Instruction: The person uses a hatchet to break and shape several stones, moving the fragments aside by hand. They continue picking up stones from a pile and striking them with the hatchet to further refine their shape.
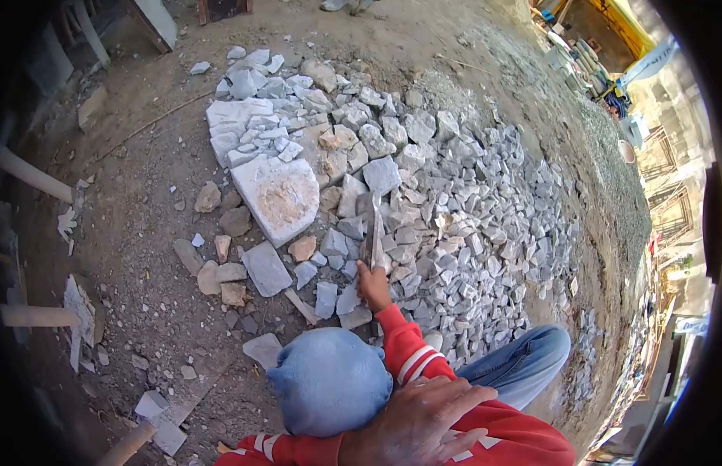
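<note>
My right hand (373, 286) is closed around the handle of a hammer (376, 233). The far end of the hammer lies over the stones, close beside a grey block of stone (382, 176). Near my body, my left hand (423, 419) has its fingers stretched out, across the red sleeve (411, 349) of my right arm. Broken grey stones (470, 256) spread in a heap to the right of the hammer. Left of it lies a large pale slab (277, 198) with a brownish patch on top.
My bent knees in jeans, the left knee (330, 380) and the right knee (524, 357), frame my working arm. Pale split rocks (240, 116) lie beyond the slab. Wooden poles (38, 316) stick in from the left. A yellow tarp (621, 27) shows at the upper right.
</note>
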Tool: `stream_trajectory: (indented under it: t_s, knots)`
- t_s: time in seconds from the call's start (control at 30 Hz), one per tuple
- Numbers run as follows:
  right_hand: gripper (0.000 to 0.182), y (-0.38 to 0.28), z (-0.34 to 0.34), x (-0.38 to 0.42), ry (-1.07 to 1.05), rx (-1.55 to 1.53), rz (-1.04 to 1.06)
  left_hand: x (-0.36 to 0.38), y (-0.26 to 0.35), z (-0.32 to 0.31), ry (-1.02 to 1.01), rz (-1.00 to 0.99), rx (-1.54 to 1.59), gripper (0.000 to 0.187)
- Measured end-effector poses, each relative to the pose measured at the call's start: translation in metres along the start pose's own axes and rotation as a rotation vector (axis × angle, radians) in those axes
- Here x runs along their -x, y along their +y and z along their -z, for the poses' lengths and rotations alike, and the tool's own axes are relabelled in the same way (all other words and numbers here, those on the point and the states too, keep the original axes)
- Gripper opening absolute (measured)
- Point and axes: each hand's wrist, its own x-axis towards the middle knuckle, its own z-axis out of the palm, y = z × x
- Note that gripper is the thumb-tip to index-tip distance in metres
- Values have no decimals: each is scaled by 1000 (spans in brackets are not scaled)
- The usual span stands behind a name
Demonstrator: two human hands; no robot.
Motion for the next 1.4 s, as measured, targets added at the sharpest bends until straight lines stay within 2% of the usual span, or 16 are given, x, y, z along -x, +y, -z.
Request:
stream_trajectory:
  t_s: [0.03,0.07,0.1,0.27,0.4,0.47,0.53,0.67,0.73,0.9,0.97,1.0,1.07,1.1,1.23,1.4]
  knots:
    - [33,-11,1,2,-18,26,-38,7,2,-2,7,31,-25,47]
    - [32,-14,8,-4,-71,-8,-33,25,-5,-18,72,227,488,49]
    - [34,-22,14,-4,-88,26,-17,27,-6,-21,78,266,534,49]
    - [28,6,42,-75,-32,375,226,11,-8,-12,-11,172,120,49]
    - [29,-78,64,-45,-116,464,150,8,-11,-15,-33,186,88,49]
    - [34,-87,80,-62,39,767,517,8,-12,-15,-43,212,82,49]
    - [45,-180,72,4,127,765,667,6,-12,-15,-62,250,82,49]
    - [41,-329,63,115,73,216,978,2,-5,-6,-98,341,84,49]
    - [45,-373,60,142,52,-13,1240,8,-4,-8,39,134,-2,46]
    - [52,-368,46,114,-8,-331,1684,-10,4,12,-21,108,92,44]
    - [45,-269,36,29,21,-320,1597,-9,7,9,-32,119,140,44]
    - [38,-176,63,-37,181,31,1375,-8,7,7,24,70,106,42]
    - [37,-77,102,-86,115,807,555,-2,5,-3,100,-9,58,41]
    - [39,-70,91,-80,227,639,886,-2,6,-9,154,-25,89,39]
    - [52,-114,104,-73,137,720,413,2,9,-5,83,28,124,36]
    - [47,-269,79,53,151,395,832,-5,7,2,66,4,180,35]
